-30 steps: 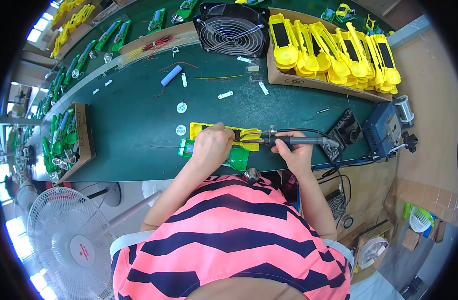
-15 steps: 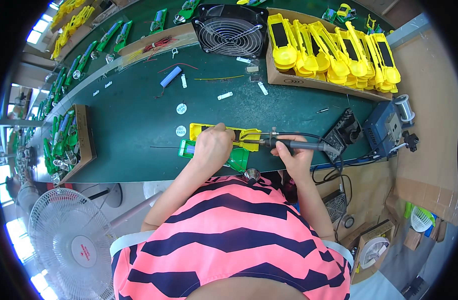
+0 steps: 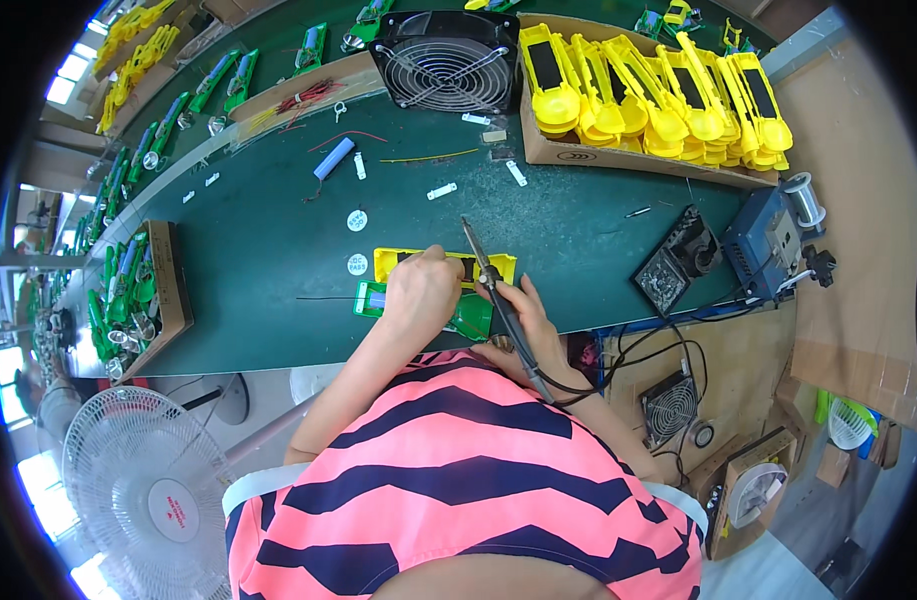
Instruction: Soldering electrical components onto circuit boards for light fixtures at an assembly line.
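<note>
My right hand grips a soldering iron by its dark handle. Its metal tip points up and away, over the bench beyond a yellow plastic casing. My left hand is closed over this casing, fingers bent down into it; what they pinch is hidden. On the near side of the yellow piece, partly under my left hand, lies a green plastic casing with a blue cylindrical cell in it. From its left end a thin dark wire sticks out.
A carton of yellow casings stands far right, beside a black fan. To the right are an iron stand, a blue soldering station and a solder spool. A box of green casings is at left. A loose blue cell lies far off.
The soldering iron's tip has come out of the yellow casing and swung up and away. My right hand has moved left, closer to my left hand, which stays over the casing.
</note>
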### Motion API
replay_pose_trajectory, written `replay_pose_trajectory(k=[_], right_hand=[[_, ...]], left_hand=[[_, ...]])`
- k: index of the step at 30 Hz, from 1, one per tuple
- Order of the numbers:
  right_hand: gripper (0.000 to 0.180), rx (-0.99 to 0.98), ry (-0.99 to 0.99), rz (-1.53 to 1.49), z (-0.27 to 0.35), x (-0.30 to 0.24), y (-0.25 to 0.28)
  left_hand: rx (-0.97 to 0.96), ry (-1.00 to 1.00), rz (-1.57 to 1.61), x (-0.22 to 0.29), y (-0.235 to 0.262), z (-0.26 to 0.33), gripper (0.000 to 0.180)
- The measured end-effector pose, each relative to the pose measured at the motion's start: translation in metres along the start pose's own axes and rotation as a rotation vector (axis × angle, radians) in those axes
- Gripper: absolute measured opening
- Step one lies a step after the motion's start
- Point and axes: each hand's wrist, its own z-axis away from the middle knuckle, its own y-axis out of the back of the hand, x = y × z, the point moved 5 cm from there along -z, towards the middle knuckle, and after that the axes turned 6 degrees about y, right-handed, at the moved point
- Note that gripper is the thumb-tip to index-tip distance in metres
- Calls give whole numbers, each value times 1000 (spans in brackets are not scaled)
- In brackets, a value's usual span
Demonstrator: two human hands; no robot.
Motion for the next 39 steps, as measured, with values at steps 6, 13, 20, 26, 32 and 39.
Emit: replay_pose_trajectory(k=[6, 13, 20, 26, 32, 39], right_hand=[[72, 38, 45, -52, -1, 5, -2], [66, 21, 95, -59, -13, 10, 17], [63, 8, 63, -40, -25, 5, 31], [35, 318, 229, -69, -7, -5, 41], [11, 364, 310, 91, 25, -15, 47], [24, 704, -125, -722, 36, 20, 23]], left_hand=[[-81, -1, 64, -2, 6, 2, 6], [-169, -45, 153, -15, 64, 23, 24], [406, -122, 299, -4, 21, 42, 17], [334, -103, 331, 5, 8, 32, 12], [194, 62, 436, -7, 15, 34, 11], [177, 74, 460, -10, 13, 31, 12]])
